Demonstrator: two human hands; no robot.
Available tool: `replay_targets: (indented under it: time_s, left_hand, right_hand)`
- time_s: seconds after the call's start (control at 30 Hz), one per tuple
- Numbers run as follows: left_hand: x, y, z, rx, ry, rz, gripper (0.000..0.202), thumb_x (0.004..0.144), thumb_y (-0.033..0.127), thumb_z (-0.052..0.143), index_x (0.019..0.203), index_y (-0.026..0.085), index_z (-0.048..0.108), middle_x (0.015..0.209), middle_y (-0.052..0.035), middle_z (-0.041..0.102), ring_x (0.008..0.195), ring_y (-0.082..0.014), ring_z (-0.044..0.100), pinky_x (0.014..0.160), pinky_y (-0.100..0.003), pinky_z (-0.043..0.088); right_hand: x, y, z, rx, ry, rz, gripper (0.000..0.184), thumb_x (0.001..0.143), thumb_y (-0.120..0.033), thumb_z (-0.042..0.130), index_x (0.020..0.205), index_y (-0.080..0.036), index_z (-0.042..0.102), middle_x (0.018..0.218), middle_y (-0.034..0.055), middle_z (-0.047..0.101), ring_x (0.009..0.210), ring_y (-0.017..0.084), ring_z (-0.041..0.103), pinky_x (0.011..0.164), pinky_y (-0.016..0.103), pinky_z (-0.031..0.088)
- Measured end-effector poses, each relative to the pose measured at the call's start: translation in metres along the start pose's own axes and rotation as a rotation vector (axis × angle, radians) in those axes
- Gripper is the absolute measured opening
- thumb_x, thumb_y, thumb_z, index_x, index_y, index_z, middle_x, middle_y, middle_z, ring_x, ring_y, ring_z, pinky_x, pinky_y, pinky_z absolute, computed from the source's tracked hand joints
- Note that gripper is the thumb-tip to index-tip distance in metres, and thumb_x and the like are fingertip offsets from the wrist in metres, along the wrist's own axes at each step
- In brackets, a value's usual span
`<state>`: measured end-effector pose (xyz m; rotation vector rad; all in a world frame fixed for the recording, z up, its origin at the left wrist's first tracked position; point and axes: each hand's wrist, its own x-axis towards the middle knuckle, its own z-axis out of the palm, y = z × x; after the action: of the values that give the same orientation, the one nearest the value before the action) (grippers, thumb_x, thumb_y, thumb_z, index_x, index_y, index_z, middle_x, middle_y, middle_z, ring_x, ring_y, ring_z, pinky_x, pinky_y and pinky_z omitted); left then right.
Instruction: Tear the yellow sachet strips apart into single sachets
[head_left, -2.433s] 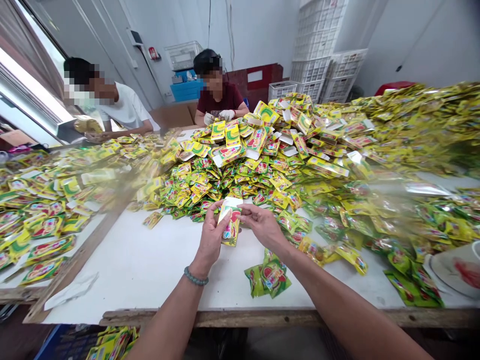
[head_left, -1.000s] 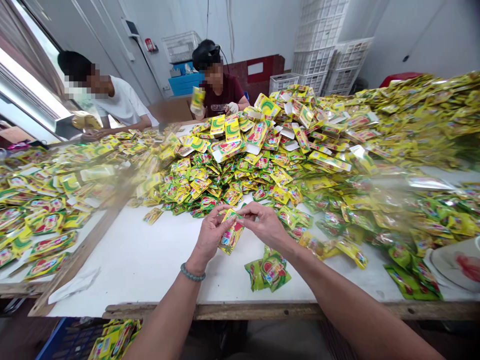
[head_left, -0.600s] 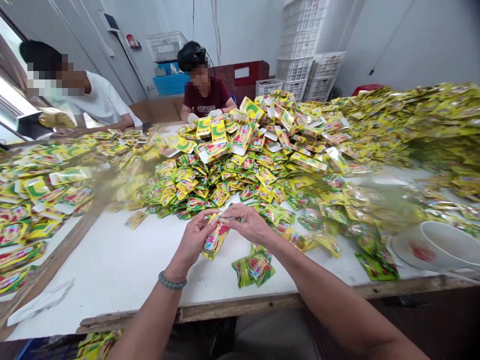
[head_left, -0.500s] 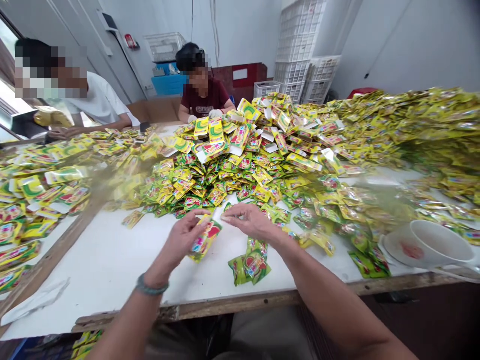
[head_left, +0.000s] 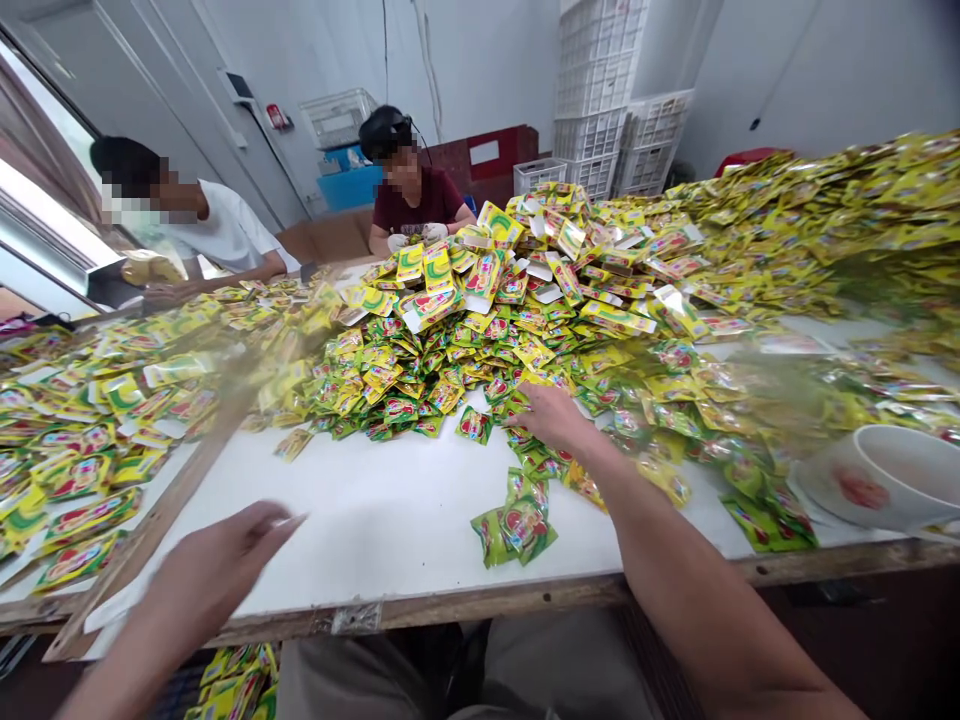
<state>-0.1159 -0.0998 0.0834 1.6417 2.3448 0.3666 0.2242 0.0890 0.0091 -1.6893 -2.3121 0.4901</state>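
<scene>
My left hand hovers over the left front of the white table, blurred by motion. Its fingers stretch loosely to the right, and I see nothing in them. At the near edge of the heap, my right hand has its thumb and fingertips around a small green packet, partly covered by the fingers. Just left of these fingertips lies another green packet with a red picture. Closer to me is a small cluster of green packets.
Behind my hands rises a big heap of yellow-green packets and small boxes. A white mug stands at right. A wooden strip borders more boxes at left. Two people sit across the table, and white crates are stacked behind.
My left hand has swung left and towards me, and the small yellow-green box is gone from it. My right hand has moved right into the heap's edge. The view has shifted slightly.
</scene>
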Motion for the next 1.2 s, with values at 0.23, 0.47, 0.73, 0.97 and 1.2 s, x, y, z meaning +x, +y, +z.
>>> replay_targets:
  time_s: [0.23, 0.47, 0.73, 0.97, 1.2]
  left_hand:
    - [0.097, 0.14, 0.123, 0.086, 0.049, 0.19, 0.037, 0.085, 0.051, 0.051, 0.083, 0.017, 0.066, 0.076, -0.0124, 0.071, 0.076, -0.0283, 0.064, 0.062, -0.031, 0.038]
    - [0.136, 0.159, 0.138, 0.352, 0.192, 0.334, 0.026, 0.085, 0.024, 0.049, 0.101, 0.012, 0.064, 0.098, -0.0209, 0.068, 0.104, -0.0352, 0.055, 0.084, -0.043, 0.037]
    - [0.14, 0.144, 0.149, 0.176, 0.09, 0.385, 0.038, 0.08, 0.023, 0.054, 0.115, 0.013, 0.061, 0.108, -0.0188, 0.069, 0.108, -0.032, 0.057, 0.09, -0.039, 0.037]
    - [0.139, 0.126, 0.142, -0.297, 0.068, 0.282, 0.022, 0.082, 0.027, 0.055, 0.097, 0.018, 0.069, 0.085, -0.0099, 0.073, 0.082, -0.025, 0.066, 0.077, -0.033, 0.045]
    - [0.104, 0.11, 0.143, -1.142, -0.173, -0.035, 0.044, 0.059, 0.053, 0.077, 0.079, 0.015, 0.068, 0.067, -0.003, 0.069, 0.057, -0.016, 0.064, 0.061, -0.027, 0.048]
  right_hand:
    - [0.008, 0.004, 0.024, 0.236, 0.159, -0.056, 0.011, 0.082, -0.029, 0.062, 0.083, -0.019, 0.06, 0.08, 0.0045, 0.066, 0.077, 0.02, 0.06, 0.064, 0.025, 0.036]
    - [0.007, -0.005, 0.022, 0.387, 0.202, 0.002, 0.007, 0.079, -0.019, 0.056, 0.073, -0.021, 0.055, 0.063, 0.0004, 0.058, 0.071, 0.02, 0.061, 0.056, 0.024, 0.032]
    - [0.007, -0.01, 0.03, 0.434, 0.146, 0.014, 0.01, 0.077, -0.018, 0.058, 0.086, -0.021, 0.063, 0.076, 0.0039, 0.067, 0.082, 0.023, 0.063, 0.065, 0.026, 0.038]
    - [0.007, -0.011, 0.029, 0.485, 0.126, 0.021, 0.012, 0.076, -0.027, 0.06, 0.069, -0.02, 0.054, 0.058, -0.0026, 0.05, 0.059, 0.015, 0.048, 0.057, 0.025, 0.031]
    - [0.012, -0.008, 0.04, 0.747, 0.093, -0.071, 0.05, 0.072, -0.055, 0.063, 0.058, -0.022, 0.028, 0.055, -0.007, 0.026, 0.055, 0.01, 0.027, 0.051, 0.024, 0.023]
